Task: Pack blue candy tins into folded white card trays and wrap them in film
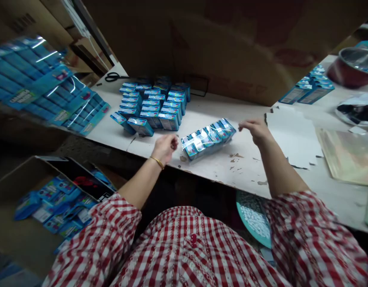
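Note:
A row of small blue boxes wrapped in clear plastic (208, 138) lies on the white worktable (249, 167) in front of me. My left hand (165, 146), a gold bangle on its wrist, sits curled at the pack's left end with fingers pinched together on the wrap. My right hand (255, 129) is at the pack's right end, fingers bent and pinching the plastic there. Behind the pack stands a block of several loose blue boxes (154, 104) in neat rows.
Wrapped blue packs (49, 85) are stacked at the left. A cardboard carton (56, 201) with blue boxes sits on the floor lower left. Scissors (115, 76) lie at the back. More blue boxes (309, 85), a metal bowl (355, 63) and plastic sheets (347, 157) are at the right.

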`<act>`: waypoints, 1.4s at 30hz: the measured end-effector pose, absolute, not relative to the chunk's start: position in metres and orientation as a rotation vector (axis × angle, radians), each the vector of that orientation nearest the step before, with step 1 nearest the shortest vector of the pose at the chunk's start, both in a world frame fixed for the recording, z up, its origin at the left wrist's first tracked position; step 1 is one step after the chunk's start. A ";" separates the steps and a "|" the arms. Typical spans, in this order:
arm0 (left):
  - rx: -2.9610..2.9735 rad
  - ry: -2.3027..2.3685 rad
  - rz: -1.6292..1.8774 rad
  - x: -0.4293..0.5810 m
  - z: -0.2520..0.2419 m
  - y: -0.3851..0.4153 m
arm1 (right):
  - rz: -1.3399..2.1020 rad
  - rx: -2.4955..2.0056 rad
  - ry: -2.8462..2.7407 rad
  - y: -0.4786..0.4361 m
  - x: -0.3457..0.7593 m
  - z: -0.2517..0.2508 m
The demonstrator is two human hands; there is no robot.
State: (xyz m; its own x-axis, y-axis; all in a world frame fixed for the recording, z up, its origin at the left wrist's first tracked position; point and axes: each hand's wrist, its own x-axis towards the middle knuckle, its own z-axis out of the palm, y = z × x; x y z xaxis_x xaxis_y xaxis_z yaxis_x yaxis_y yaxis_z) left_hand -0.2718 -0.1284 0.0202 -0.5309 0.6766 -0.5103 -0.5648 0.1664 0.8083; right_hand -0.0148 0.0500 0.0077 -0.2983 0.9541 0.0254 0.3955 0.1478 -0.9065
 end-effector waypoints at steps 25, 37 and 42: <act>0.436 1.547 1.454 -0.244 -0.026 -0.161 | 1.826 -1.417 -1.161 -0.026 0.053 -0.063; 0.633 1.750 1.471 -0.246 -0.036 -0.154 | 1.788 -1.451 -1.512 -0.012 0.063 -0.069; 0.705 1.778 1.457 -0.248 -0.044 -0.152 | 1.794 -1.477 -1.501 -0.013 0.064 -0.067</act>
